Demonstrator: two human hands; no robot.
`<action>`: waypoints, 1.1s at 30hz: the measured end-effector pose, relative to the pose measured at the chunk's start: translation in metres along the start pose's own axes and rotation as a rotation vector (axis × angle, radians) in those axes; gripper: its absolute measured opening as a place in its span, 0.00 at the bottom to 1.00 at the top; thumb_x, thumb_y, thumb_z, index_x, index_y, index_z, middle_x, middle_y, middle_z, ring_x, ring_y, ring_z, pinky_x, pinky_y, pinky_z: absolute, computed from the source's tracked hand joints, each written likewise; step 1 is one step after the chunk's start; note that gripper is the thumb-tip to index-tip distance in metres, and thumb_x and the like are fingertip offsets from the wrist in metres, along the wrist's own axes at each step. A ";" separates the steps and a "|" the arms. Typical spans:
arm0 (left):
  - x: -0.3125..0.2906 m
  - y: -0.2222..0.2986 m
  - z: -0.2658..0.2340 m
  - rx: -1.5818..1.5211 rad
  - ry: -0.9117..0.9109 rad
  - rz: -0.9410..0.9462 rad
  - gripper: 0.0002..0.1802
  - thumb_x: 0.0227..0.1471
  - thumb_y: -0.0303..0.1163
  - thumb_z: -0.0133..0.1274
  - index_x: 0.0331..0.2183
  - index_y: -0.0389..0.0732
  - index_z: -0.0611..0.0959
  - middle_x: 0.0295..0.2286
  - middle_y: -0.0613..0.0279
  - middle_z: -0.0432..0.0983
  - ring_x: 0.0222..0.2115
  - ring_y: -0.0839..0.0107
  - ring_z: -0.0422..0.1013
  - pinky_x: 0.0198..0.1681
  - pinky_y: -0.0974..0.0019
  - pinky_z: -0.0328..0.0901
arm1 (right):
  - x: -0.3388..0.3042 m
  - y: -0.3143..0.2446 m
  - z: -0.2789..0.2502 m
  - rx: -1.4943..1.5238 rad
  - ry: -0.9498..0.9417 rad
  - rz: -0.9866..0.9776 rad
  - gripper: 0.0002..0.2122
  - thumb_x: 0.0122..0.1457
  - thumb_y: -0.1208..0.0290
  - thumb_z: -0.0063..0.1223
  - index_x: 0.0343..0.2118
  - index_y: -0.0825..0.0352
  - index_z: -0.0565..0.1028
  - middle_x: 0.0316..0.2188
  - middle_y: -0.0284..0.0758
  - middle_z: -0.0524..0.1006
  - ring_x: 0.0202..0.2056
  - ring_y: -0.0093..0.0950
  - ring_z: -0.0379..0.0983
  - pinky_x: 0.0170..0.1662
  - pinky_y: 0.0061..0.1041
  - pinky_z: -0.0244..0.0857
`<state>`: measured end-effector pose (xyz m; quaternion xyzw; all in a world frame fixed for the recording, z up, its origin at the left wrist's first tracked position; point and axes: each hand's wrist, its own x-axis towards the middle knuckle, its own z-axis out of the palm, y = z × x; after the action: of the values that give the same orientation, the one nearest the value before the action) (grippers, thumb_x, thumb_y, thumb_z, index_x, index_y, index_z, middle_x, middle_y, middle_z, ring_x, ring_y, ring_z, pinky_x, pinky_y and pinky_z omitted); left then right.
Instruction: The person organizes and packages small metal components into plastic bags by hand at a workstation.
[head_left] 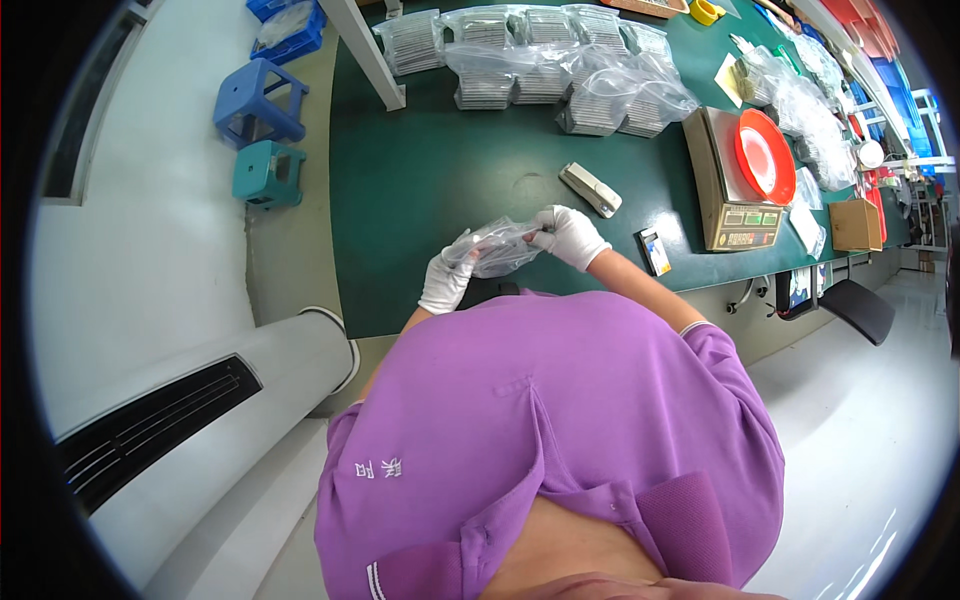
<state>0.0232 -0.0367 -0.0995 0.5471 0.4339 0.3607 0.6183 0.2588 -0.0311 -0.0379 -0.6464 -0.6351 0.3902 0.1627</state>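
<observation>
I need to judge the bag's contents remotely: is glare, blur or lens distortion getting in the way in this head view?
Head view: even light; white highlights on the clear plastic bag between left hand and right hand hide its contents; fisheye bends the green table edges; black vignette rims the frame; centre fairly sharp.

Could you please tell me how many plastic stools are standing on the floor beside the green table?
2. A blue stool stands on the floor left of the green table, and a teal stool stands just below it in the picture. Others may be hidden beyond the frame.
</observation>
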 end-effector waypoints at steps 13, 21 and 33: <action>0.002 0.018 -0.023 0.351 -0.320 0.249 0.08 0.44 0.31 0.59 0.28 0.38 0.81 0.24 0.59 0.77 0.24 0.68 0.73 0.29 0.69 0.66 | -0.012 0.015 0.009 0.183 -0.199 -0.459 0.04 0.42 0.77 0.53 0.23 0.64 0.74 0.21 0.37 0.74 0.25 0.31 0.73 0.31 0.26 0.67; -0.014 -0.002 -0.022 0.014 -0.134 -0.646 0.18 0.49 0.37 0.55 0.38 0.32 0.78 0.30 0.58 0.76 0.27 0.72 0.73 0.34 0.71 0.69 | -0.003 0.056 0.045 0.586 -0.342 0.384 0.13 0.47 0.65 0.62 0.33 0.67 0.77 0.24 0.30 0.76 0.26 0.19 0.71 0.32 0.20 0.67; -0.015 0.009 -0.030 0.145 0.003 -0.408 0.10 0.51 0.31 0.50 0.25 0.34 0.78 0.23 0.64 0.76 0.27 0.77 0.71 0.34 0.74 0.65 | -0.001 0.046 0.009 0.464 -0.405 0.433 0.09 0.49 0.67 0.57 0.28 0.68 0.78 0.24 0.31 0.76 0.28 0.20 0.71 0.32 0.19 0.66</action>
<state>-0.0099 -0.0389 -0.0894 0.4905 0.5614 0.1966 0.6369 0.2847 -0.0412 -0.0757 -0.6215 -0.3978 0.6689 0.0896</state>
